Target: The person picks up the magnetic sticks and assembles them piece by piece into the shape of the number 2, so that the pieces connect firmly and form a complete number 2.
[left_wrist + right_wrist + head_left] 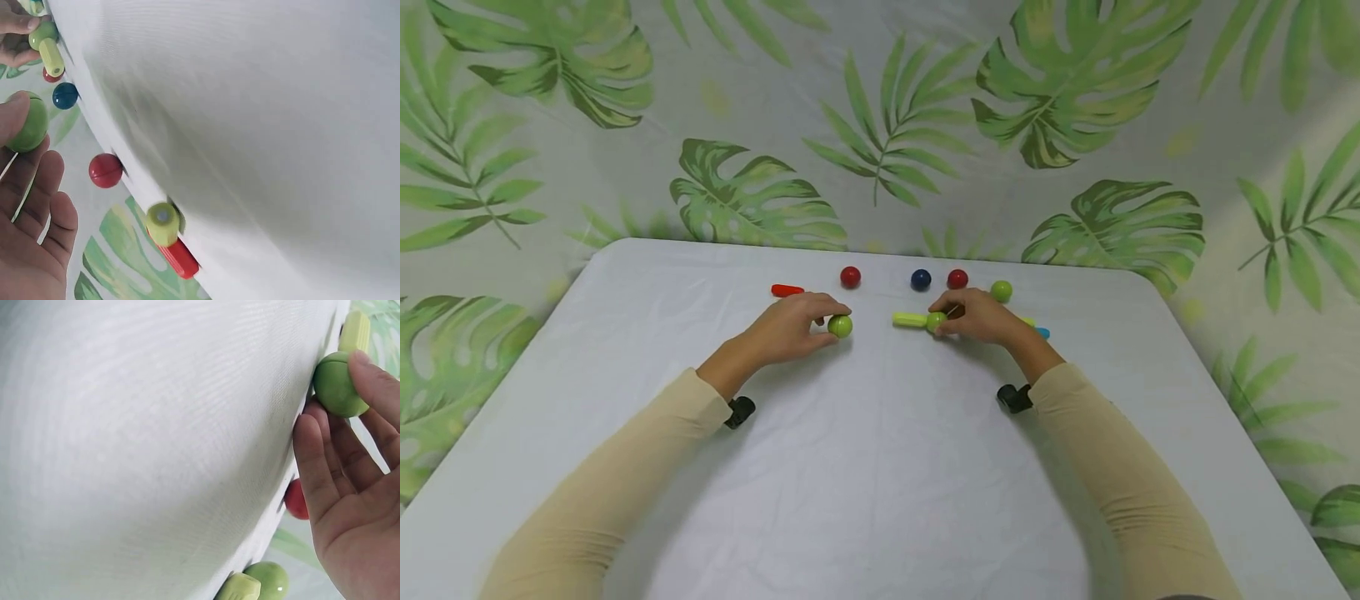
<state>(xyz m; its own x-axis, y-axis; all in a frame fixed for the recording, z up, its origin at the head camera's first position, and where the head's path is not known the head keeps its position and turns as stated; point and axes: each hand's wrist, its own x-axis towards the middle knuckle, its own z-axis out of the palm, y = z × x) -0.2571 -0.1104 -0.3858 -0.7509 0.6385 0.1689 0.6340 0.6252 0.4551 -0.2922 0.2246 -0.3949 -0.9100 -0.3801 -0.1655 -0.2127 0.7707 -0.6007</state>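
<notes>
In the head view my left hand [796, 325] pinches a green ball [840, 326] between thumb and fingers, over the white table. That ball [31, 125] shows a seam in the left wrist view. To its right, my right hand [973, 317] holds a second green ball [936, 322] by thumb and fingertips. A yellow-green handle [909, 319] extends left from this ball, end against it, like a small maraca. Close behind the left hand lies a red handle [787, 290]; the left wrist view shows a yellow-green handle [162, 223] at its end.
Along the table's back stand a red ball [850, 277], a dark blue ball [921, 279], another red ball [957, 278] and a green ball [1002, 291]. A blue handle [1042, 332] and a yellow-green piece [1028, 321] lie partly hidden behind the right wrist. Leaf-print cloth [887, 125] hangs behind.
</notes>
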